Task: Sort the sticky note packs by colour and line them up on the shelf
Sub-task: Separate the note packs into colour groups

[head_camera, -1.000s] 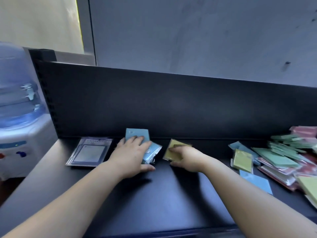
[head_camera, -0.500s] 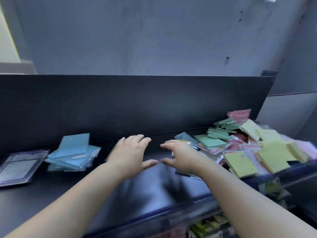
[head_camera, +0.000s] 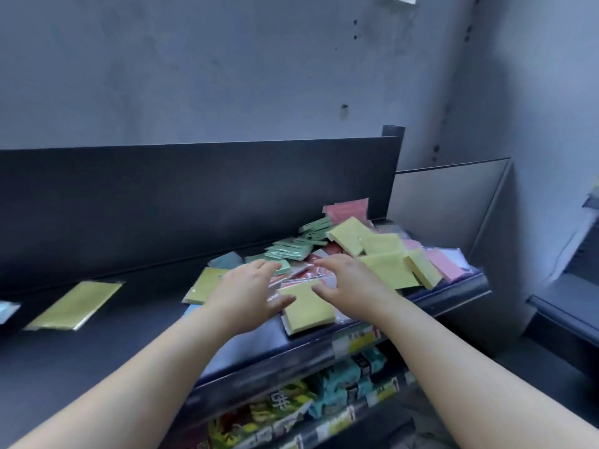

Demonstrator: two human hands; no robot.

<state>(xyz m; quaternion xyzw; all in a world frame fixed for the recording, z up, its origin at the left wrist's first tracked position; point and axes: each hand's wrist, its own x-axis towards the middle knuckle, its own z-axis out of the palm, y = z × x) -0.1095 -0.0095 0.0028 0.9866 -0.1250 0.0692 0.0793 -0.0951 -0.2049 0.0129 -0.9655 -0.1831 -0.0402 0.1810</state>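
Note:
A jumbled pile of sticky note packs (head_camera: 382,254) in yellow, green, red and pink covers the right end of the black shelf (head_camera: 136,338). My left hand (head_camera: 249,291) and my right hand (head_camera: 346,280) hover over the pile's near side with fingers spread, holding nothing. Between them lies a yellow pack (head_camera: 308,307) near the shelf's front edge. One olive-yellow pack (head_camera: 76,304) lies alone at the left. Another yellow pack (head_camera: 205,285) sits just left of my left hand. A blue pack (head_camera: 6,311) shows at the far left edge.
The shelf's black back panel (head_camera: 194,196) rises behind the packs. A lower shelf (head_camera: 324,393) with packaged goods and price tags sits under the front edge. A grey partition (head_camera: 447,205) stands to the right, against a grey wall.
My view has swung right from the sorted blue and yellow packs to the mixed pile. Both hands let go of those packs and moved right over the pile.

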